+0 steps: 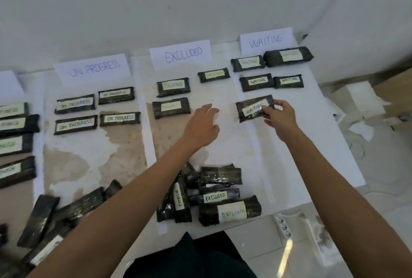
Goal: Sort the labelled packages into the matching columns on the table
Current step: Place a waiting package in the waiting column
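My right hand (pixel 279 117) pinches the right end of a black package labelled WAITING (pixel 249 108), tilted in the WAITING column below several other WAITING packages (pixel 256 82). My left hand (pixel 204 126) hovers open over the EXCLUDED column, fingers stretched, holding nothing. Paper signs at the back read ON PROGRESS (pixel 92 69), EXCLUDED (pixel 181 54) and WAITING (pixel 266 41). Three EXCLUDED packages (pixel 173 87) lie in the middle column, several ON PROGRESS packages (pixel 75 103) to the left and FINISH packages (pixel 13 125) at the far left.
A heap of unsorted packages (pixel 214 197) lies near the table's front edge, and another heap (pixel 55 215) at the front left. A power strip (pixel 283 225) lies on the floor to the right. Boxes and paper (pixel 361 101) sit beyond the table's right edge.
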Available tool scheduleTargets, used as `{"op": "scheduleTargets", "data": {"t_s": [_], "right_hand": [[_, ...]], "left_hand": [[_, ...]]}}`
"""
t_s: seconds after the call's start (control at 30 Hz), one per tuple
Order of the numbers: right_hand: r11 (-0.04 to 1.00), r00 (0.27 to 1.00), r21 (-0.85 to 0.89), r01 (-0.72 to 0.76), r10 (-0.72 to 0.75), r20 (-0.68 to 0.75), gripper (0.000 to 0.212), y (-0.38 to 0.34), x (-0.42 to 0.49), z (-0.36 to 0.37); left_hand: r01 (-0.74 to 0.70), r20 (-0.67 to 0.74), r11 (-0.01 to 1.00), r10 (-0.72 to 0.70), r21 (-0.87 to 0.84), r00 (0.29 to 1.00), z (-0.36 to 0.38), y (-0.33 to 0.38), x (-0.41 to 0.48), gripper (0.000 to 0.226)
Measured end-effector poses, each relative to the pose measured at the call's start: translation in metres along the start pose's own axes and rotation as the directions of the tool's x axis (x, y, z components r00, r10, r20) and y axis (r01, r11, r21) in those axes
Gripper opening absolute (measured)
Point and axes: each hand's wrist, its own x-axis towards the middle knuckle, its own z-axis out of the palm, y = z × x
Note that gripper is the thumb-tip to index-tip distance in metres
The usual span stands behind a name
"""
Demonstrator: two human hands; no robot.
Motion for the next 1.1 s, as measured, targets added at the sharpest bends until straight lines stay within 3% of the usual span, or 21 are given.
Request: {"op": "scheduleTargets", "data": {"t_s": [0.2, 0.3, 0.47, 0.77, 0.93, 1.1], "right_hand": [[0.992, 0.99, 0.098, -0.082, 0.092, -0.106, 0.035, 0.008, 0.064, -0.01], [0.998, 0.984, -0.012, -0.056, 0.054, -0.168, 0.034, 0.022, 0.087, -0.008], [0.909, 0.955, -0.396, 0.129, -0.221, -0.197, 0.032, 0.026, 0.103, -0.005], [0.866, 0.963, -0.488, 0.108, -0.212, -0.163, 0.048, 0.023, 0.1, -0.008], [0.842, 0.972, -0.512, 0.171, -0.229, -0.052, 0.042, 0.016, 0.065, -0.017], [0.768, 0.948, -0.557, 0.317, -0.253, 0.192, 0.032, 0.021, -0.011, -0.017]], "left_hand": [[-0.001, 0.129, 0.994, -0.013, 0.109, 0.992, 0.035, 0.011, 0.046, 0.059], [0.001, 0.155, 0.988, -0.025, 0.154, 0.988, 0.047, 0.01, 0.06, 0.062], [-0.026, 0.095, 0.965, 0.001, 0.262, 0.995, 0.058, 0.006, 0.069, 0.059], [-0.021, 0.104, 0.981, 0.001, 0.193, 0.995, 0.039, 0.003, 0.059, 0.053], [-0.048, 0.085, 0.988, 0.036, 0.149, 0.996, 0.029, -0.001, 0.025, 0.045], [-0.04, 0.088, 0.992, 0.029, 0.122, 0.996, 0.03, -0.012, -0.034, 0.042]]}}
